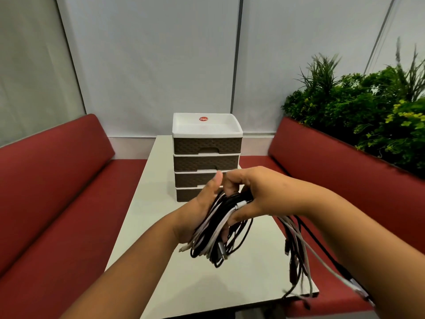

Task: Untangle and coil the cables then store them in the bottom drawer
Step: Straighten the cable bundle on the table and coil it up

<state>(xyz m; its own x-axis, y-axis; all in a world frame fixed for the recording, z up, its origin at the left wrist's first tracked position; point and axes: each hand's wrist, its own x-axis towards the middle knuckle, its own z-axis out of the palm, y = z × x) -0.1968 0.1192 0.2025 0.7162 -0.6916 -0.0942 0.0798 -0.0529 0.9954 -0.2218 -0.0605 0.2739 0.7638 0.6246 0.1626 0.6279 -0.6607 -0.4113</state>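
Above the white table (142, 217), the left hand (199, 211) cups the bundle of black and white cables (220, 229) in its palm, the right hand (255, 194) pinches it from above, loose ends (299, 256) trailing rightward, the drawer unit (207, 155) standing behind them.

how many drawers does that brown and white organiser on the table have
4, stacked in one column: top drawer, second drawer, third drawer, and bottom drawer, the lower two partly hidden behind the hands.

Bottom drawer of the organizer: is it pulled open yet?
No, the bottom drawer sits flush with the closed drawers above it, while both hands hold the cable bundle in front.
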